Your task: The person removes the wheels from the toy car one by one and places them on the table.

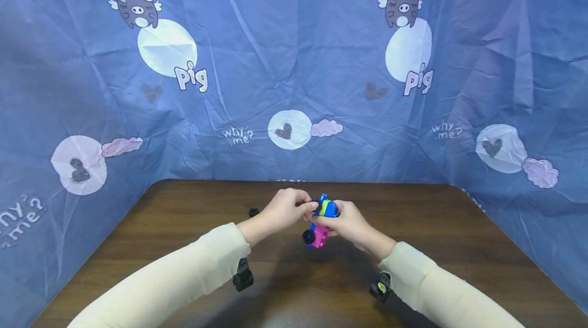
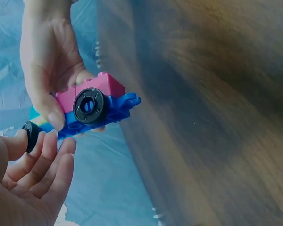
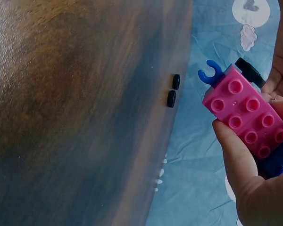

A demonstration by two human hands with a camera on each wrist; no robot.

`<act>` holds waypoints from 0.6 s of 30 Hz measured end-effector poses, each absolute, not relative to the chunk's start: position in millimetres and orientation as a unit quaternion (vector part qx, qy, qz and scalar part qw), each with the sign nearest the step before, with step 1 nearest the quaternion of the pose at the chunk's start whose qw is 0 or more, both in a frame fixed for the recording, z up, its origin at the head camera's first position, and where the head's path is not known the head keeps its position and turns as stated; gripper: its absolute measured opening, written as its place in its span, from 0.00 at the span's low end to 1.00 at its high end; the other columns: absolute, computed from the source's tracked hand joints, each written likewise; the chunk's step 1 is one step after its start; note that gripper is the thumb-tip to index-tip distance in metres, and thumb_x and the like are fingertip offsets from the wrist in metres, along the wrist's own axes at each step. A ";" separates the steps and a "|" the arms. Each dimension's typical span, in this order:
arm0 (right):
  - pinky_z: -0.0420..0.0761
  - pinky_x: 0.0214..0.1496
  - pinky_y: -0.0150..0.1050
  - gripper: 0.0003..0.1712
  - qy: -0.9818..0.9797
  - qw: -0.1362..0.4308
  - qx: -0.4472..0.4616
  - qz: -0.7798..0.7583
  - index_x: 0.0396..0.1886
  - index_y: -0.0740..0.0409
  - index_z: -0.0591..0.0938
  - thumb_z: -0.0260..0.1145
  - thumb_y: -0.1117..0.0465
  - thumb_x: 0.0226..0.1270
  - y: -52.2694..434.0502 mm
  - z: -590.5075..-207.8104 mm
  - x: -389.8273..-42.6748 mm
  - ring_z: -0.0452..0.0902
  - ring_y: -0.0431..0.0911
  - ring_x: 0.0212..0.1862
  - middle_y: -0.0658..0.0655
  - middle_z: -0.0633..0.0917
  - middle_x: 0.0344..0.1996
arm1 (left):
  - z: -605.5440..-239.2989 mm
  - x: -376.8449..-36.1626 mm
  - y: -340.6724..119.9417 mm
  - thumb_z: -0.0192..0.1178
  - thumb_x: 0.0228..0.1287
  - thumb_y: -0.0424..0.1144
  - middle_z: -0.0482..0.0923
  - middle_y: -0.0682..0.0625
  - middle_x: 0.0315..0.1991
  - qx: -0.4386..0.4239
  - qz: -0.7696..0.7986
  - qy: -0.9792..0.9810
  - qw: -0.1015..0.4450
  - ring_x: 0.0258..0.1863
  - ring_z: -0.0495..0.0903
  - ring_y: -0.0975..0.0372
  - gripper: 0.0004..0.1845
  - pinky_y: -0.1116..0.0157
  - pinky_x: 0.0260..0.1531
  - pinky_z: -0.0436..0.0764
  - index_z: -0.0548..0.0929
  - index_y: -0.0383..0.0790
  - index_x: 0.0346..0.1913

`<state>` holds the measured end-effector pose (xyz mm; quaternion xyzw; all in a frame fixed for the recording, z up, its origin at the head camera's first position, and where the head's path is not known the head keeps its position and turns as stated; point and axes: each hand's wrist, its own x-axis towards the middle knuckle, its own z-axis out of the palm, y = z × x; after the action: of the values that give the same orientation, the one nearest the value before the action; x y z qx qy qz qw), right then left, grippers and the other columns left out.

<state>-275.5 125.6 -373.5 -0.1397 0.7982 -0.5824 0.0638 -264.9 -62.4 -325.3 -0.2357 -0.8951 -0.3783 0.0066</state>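
Note:
My right hand (image 1: 347, 221) grips a toy block car (image 1: 319, 235) above the table. On the car sits a pink studded brick (image 3: 245, 110) over a blue wheeled base (image 2: 117, 113), with a blue hook (image 3: 212, 75) at one end. Lime and blue bricks (image 1: 327, 208) show at its other end. One black wheel (image 2: 90, 105) is mounted on the side of the base. My left hand (image 1: 287, 208) pinches another black wheel (image 2: 32, 136) between thumb and fingers, right at the car's side near the lime part. The fingertips partly cover that wheel.
Two loose black wheels, a farther one (image 3: 176, 82) and a nearer one (image 3: 171, 99), stand on the wooden table (image 1: 193, 287) near its far edge. A blue printed cloth (image 1: 294, 62) hangs behind and along both sides. Small black cameras hang at both cuffs.

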 end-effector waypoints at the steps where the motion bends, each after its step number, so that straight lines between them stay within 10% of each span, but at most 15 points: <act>1: 0.87 0.38 0.47 0.25 0.798 0.066 -0.138 -0.583 0.47 0.74 0.75 0.73 0.60 0.58 125.8 -373.3 -275.5 0.84 0.44 0.32 0.63 0.84 0.36 | -325.5 -265.0 -63.6 0.57 0.71 0.42 0.84 0.49 0.26 -0.230 -0.384 -0.894 0.007 0.30 0.83 0.59 0.13 0.69 0.31 0.80 0.83 0.38 0.30; 18: 0.87 0.35 0.42 0.23 0.792 0.072 -0.106 -0.597 0.45 0.74 0.73 0.71 0.63 0.58 137.0 -373.2 -276.0 0.82 0.42 0.29 0.59 0.83 0.31 | -337.0 -274.5 -93.6 0.58 0.69 0.38 0.86 0.43 0.27 -0.156 -0.466 -0.871 0.015 0.27 0.86 0.61 0.13 0.68 0.30 0.84 0.83 0.30 0.34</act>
<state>-276.0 137.0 -373.2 -0.1058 0.7919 -0.5971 0.0724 -274.5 -93.6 -337.0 -0.1561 -0.8708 -0.4659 0.0148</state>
